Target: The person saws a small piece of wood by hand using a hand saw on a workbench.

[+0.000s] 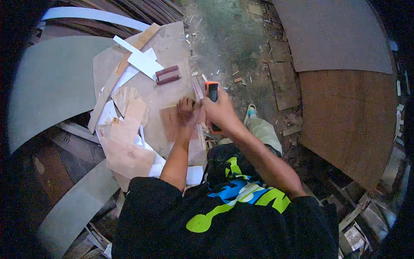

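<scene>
My right hand [221, 111] is closed around a black tool with an orange end [211, 88], just off the bench's right edge. The tool's working part is hidden, so I cannot tell its exact kind. Beside it, my left hand [186, 113] presses with bent fingers on a reddish-brown wooden board [169, 125], holding it against the worktable [172, 52]. The two hands are close together near the board's right side, and some blur hides the fingertips. Farther up the table lie two dark red wooden strips [167, 75], apart from both hands.
White panel offcuts [145, 64], a long wooden batten [116, 80] and pale plywood pieces [128, 136] clutter the table's left half. Large sheets [345, 116] stand at the right. Wood scraps [238, 80] litter the floor. My sandalled foot [251, 111] stands beside the table.
</scene>
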`<state>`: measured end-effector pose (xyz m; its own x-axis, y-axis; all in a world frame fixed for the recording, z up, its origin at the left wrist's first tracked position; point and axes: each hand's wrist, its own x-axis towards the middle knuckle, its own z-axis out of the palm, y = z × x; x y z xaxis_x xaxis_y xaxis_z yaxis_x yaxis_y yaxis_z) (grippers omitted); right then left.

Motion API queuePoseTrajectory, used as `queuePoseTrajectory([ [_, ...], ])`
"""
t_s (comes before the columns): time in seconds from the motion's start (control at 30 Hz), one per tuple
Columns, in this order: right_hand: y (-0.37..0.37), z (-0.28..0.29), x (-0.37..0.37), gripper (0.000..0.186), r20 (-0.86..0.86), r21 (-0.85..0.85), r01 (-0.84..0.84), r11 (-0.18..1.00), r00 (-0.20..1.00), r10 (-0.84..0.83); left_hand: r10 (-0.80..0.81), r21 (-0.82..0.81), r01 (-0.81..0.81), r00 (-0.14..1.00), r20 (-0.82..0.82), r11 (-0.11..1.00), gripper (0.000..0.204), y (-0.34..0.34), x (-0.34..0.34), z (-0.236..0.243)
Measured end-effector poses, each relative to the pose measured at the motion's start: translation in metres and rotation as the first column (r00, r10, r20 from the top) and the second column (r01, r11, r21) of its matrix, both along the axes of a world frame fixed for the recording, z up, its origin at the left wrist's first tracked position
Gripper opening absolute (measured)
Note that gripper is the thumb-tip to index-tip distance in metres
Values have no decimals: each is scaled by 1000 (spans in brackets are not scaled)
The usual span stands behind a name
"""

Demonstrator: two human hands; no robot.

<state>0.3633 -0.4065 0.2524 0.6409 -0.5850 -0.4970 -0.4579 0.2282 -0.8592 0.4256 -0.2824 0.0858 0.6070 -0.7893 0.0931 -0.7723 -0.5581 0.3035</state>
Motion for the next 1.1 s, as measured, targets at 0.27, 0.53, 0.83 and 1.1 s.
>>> queuePoseTrajectory([
  [0.27, -4, 13, 9, 16, -10, -63, -16, 998, 1000, 15, 116, -128, -131, 987, -113, 983, 24, 0, 0, -13],
  [0.53, 0, 12, 11, 18, -87, -6, -3, 1000, 996, 2, 15, 28, -13, 996, -89, 1000, 23, 4, 3, -11],
  [0.83, -1, -2, 10, 12, -71, -53, -32, 998, 997, 29, 63, -22, -62, 997, 38, 998, 24, -2, 3, -4],
  [1.1, 6, -5, 11, 16, -161, -117, -75, 990, 985, 56, -18, -21, 19, 999, 35, 1000, 17, 1, 4, 8],
])
